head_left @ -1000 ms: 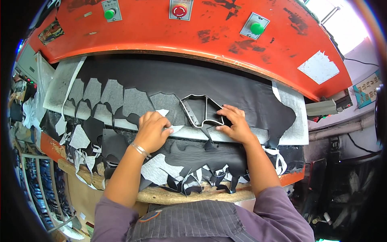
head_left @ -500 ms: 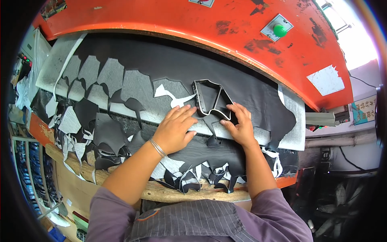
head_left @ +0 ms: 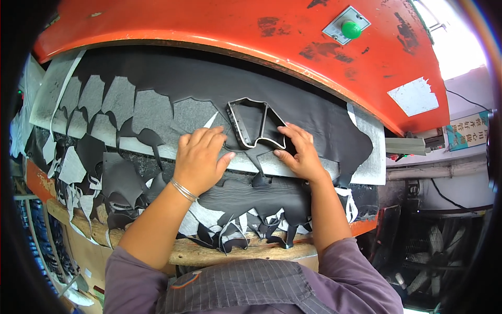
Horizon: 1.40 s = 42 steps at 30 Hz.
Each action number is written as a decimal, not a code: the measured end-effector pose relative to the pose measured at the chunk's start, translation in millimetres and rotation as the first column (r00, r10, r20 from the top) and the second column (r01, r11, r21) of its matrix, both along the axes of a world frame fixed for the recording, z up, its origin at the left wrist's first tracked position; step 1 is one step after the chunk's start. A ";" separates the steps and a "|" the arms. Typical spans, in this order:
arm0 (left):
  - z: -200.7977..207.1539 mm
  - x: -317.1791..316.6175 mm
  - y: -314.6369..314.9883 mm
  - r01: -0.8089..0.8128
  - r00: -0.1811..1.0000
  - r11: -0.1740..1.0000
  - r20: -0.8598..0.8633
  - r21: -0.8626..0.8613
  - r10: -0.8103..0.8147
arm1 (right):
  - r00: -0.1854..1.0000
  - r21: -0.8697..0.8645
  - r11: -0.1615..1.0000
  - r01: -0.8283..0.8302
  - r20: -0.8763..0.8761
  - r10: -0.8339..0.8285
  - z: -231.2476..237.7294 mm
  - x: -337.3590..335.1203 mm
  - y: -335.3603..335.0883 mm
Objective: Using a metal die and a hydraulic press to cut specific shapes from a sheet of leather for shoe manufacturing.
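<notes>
A steel cutting die (head_left: 263,119), a dark-walled angular frame with a crossbar, stands on a black leather-like sheet (head_left: 324,118). My right hand (head_left: 301,154) grips the die's right end, thumb on the near side and fingers on the far side. Left of the die, my left hand (head_left: 198,157) lies palm down over the sheet's cut edge, thumb apart from the fingers. The tip of a white scrap (head_left: 211,120) pokes out beyond those fingers; the rest of it is hidden. Several die-shaped gaps along the sheet's left part bare the pale cutting board (head_left: 374,167).
An orange machine beam (head_left: 209,23) with a green button (head_left: 351,30) spans the far side. Black and white offcuts (head_left: 73,165) hang over the near edge, above a wooden rail (head_left: 225,254). A fan (head_left: 434,251) stands at the lower right.
My left hand has come over the white scrap, which showed almost whole before. The right hand keeps its hold on the die. The whole view has shifted slightly.
</notes>
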<state>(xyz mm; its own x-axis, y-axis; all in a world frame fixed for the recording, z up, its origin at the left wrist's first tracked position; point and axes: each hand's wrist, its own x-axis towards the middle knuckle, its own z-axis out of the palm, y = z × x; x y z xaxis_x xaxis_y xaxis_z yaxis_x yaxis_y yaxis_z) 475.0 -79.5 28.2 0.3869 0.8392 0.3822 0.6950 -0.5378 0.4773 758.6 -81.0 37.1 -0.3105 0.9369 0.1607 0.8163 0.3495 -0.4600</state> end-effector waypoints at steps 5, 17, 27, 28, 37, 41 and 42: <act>-4.2 -3.6 -3.2 0.028 0.999 1.000 0.031 -0.005 -0.028 | 0.999 0.009 0.999 -0.037 -0.025 0.037 1.8 0.2 1.3; -6.7 1.6 -0.8 0.131 0.990 0.991 0.055 -0.025 -0.130 | 1.000 0.075 0.997 0.021 0.003 -0.021 -4.6 4.6 -2.9; -0.4 1.9 1.6 0.126 0.991 0.992 0.050 -0.029 -0.125 | 0.999 0.082 0.997 0.005 0.050 -0.009 1.9 3.8 0.9; 2.3 0.3 1.5 0.128 0.990 0.990 0.059 -0.057 -0.125 | 0.998 0.086 0.996 -0.005 0.061 0.000 2.6 1.3 1.0; 77.0 -86.4 62.6 -0.222 0.803 0.970 0.546 -0.099 0.240 | 0.946 0.722 0.629 0.288 -0.317 -0.068 117.0 -31.0 5.7; 139.9 -156.6 86.4 -0.591 0.747 0.652 0.628 0.475 0.219 | 0.943 0.914 0.237 0.329 -0.303 -0.139 171.4 -52.9 27.4; 162.3 -162.5 84.2 -0.561 0.802 0.563 0.567 0.607 0.187 | 0.948 0.951 0.131 0.281 -0.253 -0.193 180.4 -54.0 37.7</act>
